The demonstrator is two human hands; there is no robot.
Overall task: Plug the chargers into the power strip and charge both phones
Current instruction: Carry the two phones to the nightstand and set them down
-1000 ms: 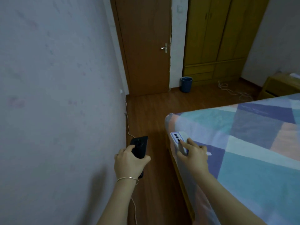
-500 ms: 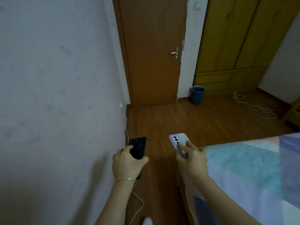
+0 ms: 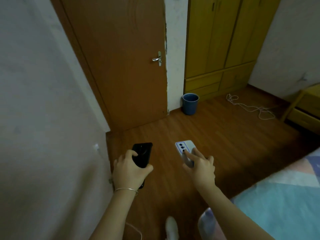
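My left hand (image 3: 130, 169) grips a black phone (image 3: 142, 154) with its back and camera facing up, held above the wooden floor close to the left wall. My right hand (image 3: 200, 166) holds a white phone (image 3: 185, 150), back up, with its camera strip showing and my index finger lying along it. Both phones hover at about the same height, roughly a hand's width apart. A thin white cable (image 3: 136, 230) runs along the floor below my left forearm. No power strip or charger is in sight.
A bed with a patchwork cover (image 3: 284, 203) fills the lower right. Ahead stand a brown door (image 3: 121, 66), a blue bin (image 3: 190, 103) and a yellow wardrobe (image 3: 221, 45). A loose white cord (image 3: 251, 107) lies on the floor near a yellow nightstand (image 3: 306, 108). A white shoe tip (image 3: 171, 226) shows at the bottom.
The view has swung left and away from the bed. My right hand with the white phone has left the bed's edge and is now over the floor. My left hand keeps the black phone.
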